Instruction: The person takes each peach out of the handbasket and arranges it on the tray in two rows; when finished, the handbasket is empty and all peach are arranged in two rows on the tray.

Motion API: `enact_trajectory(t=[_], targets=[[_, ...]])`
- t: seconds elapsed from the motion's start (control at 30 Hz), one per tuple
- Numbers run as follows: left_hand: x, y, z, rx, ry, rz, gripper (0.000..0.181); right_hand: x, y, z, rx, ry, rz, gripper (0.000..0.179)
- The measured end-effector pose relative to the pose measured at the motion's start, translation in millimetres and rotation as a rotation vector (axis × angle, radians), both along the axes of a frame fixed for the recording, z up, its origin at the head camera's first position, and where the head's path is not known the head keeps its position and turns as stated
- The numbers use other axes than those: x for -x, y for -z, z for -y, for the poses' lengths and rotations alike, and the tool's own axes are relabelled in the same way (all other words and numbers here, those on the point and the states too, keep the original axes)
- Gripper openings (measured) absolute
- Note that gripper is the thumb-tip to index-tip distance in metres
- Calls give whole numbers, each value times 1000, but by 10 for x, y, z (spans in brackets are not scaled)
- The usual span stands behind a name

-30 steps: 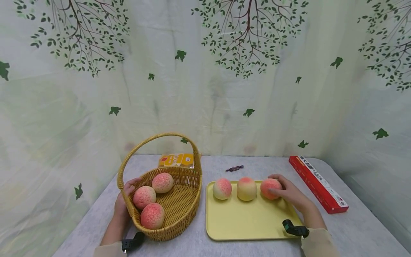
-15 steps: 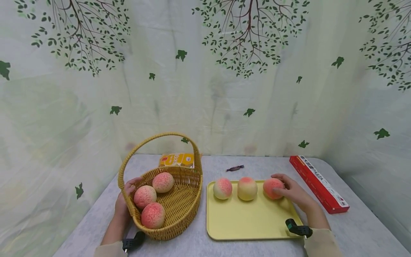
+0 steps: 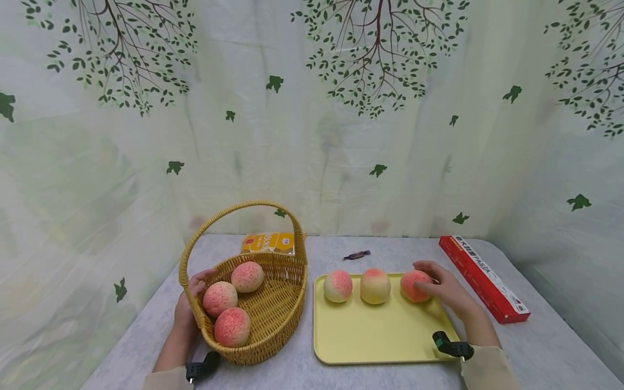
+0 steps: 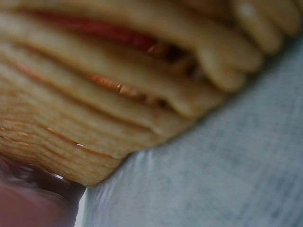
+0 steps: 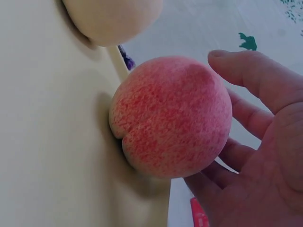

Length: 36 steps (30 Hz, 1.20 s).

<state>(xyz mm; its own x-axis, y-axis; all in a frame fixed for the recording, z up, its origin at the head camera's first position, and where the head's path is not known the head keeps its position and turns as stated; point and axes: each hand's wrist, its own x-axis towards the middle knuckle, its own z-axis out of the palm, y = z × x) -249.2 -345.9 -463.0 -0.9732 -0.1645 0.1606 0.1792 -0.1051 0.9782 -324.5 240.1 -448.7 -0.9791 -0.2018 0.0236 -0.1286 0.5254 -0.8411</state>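
Three peaches stand in a row along the far side of a yellow tray (image 3: pixel 375 336). My right hand (image 3: pixel 441 292) cups the rightmost red peach (image 3: pixel 413 285), fingers over its top and far side, thumb across its front. In the right wrist view that peach (image 5: pixel 170 116) rests at the tray's (image 5: pixel 47 142) rim with my fingers (image 5: pixel 222 161) curled behind it. A pale peach (image 3: pixel 375 285) and a pink one (image 3: pixel 338 286) sit to its left. My left hand (image 3: pixel 187 303) grips the left rim of a wicker basket (image 3: pixel 287 309), which holds three peaches (image 3: pixel 232 326).
A red pasta box (image 3: pixel 482 279) lies along the table's right side. A yellow packet (image 3: pixel 268 242) sits behind the basket, and a small wrapped candy (image 3: pixel 356 255) lies behind the tray. A leaf-print curtain closes off the back and sides.
My right hand and the red peach have shifted slightly right and back along the tray's far side. The left hand and basket have stayed still.
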Motion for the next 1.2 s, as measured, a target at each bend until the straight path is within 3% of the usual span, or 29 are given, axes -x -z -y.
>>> enact_trajectory(t=[0.2, 0.53, 0.97, 1.2], targets=[[-4, 30, 14, 7, 5, -49, 41, -10, -70, 38, 0, 28, -44, 73], [24, 49, 14, 32, 1, -50, 42, -74, -246, 171, -15, 25, -119, 67], [26, 52, 30, 33, -1, -73, 40, -71, -350, 519, 57, -41, -222, 52], [41, 60, 32, 82, -17, -11, 46, -136, -397, 680, 97, -55, -267, 48]])
